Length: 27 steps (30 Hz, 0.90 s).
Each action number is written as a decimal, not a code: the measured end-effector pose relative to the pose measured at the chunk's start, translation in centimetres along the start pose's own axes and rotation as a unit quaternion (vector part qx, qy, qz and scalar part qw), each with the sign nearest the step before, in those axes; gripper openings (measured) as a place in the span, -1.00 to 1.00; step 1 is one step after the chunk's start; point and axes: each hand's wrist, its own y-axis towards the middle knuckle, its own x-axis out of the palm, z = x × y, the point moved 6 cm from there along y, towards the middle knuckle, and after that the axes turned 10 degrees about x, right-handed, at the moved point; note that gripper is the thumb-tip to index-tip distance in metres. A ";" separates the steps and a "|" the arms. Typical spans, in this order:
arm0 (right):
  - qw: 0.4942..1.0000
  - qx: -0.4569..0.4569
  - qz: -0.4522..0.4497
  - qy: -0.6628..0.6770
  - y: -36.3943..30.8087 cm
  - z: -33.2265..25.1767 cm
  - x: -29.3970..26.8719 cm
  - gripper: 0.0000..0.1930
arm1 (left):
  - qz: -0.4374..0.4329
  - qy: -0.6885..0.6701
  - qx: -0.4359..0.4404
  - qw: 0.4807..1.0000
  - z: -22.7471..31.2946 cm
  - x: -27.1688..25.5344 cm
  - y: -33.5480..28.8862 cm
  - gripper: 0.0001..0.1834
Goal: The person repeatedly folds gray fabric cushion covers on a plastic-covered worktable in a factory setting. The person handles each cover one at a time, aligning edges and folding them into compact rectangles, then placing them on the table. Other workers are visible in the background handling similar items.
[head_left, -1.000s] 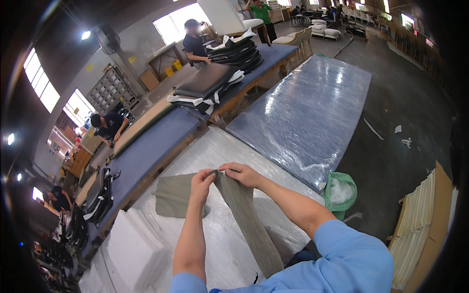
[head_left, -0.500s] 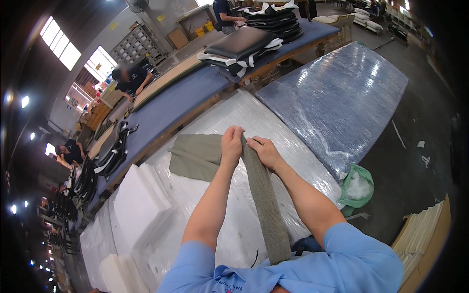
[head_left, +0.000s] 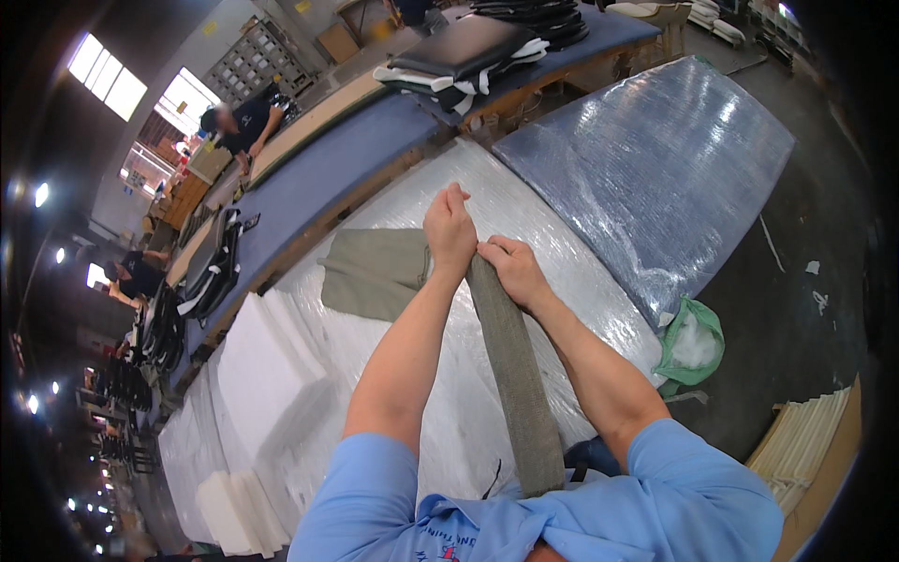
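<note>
A long grey-green fabric strip [head_left: 515, 384] runs from my hands down toward my shirt front. My right hand [head_left: 515, 272] is closed, pinching the strip's upper end between thumb and fingers. Just beyond and to its left, my left hand [head_left: 449, 229] is closed, with its back toward me; whatever it grips is hidden behind the fingers. A wider flat piece of the same-coloured fabric [head_left: 375, 272] lies left of my left wrist, on a plastic-wrapped white surface [head_left: 459, 365].
White foam blocks [head_left: 267, 370] stand at left. A blue plastic-wrapped slab [head_left: 646, 178] lies at right, beside a green bag with white filling [head_left: 693, 342]. Behind runs a long blue-topped table [head_left: 346, 173] with black padded covers [head_left: 464, 51]. Co-workers [head_left: 248, 126] stand beyond it.
My left hand has moved farther away, past the strip's upper end and my right hand. My right hand keeps its pinch on the strip. The whole view has shifted slightly.
</note>
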 end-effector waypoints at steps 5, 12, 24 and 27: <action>1.000 0.019 0.008 0.018 -0.5 0.8 0.0 -0.69 | 0.039 0.022 0.004 0.999 -0.8 0.1 -0.7 -0.52; 0.996 -0.088 0.005 -0.016 -0.6 -0.4 -0.5 -0.73 | -0.122 -0.119 -0.145 0.975 -4.0 0.4 -0.6 -0.37; 0.983 -0.111 0.145 0.002 1.5 -2.2 -1.8 -0.69 | -0.241 -0.363 -0.221 0.872 -1.6 -0.2 -7.5 -0.21; 0.981 -0.088 0.148 -0.087 3.3 -3.5 -1.1 -0.60 | -0.219 -0.341 -0.237 0.883 -2.4 0.2 -9.2 -0.22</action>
